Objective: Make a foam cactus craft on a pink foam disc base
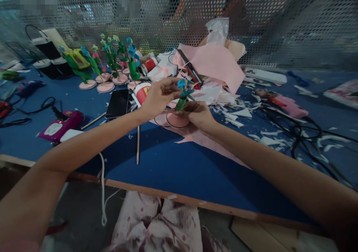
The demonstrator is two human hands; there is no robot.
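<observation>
A small craft flower (181, 102), with a blue top and green paper-like leaves, stands upright on a round pink base (177, 121) in front of me. My left hand (160, 98) reaches in from the left, its thumb and fingers pinched at the upper leaves. Lower down, my right hand (199, 114) has its fingers closed about the green part just above the base; the fingertips are partly hidden. Beneath the base lies a sheet of pink material (201, 142).
Several finished-looking craft flowers (112, 58) stand at the back left. A dark phone (117, 103), a purple glue gun (63, 125) and a wooden stick (138, 144) lie to the left. White scraps (240, 114), a pink glue gun (291, 104) and black cables (303, 132) are on the right.
</observation>
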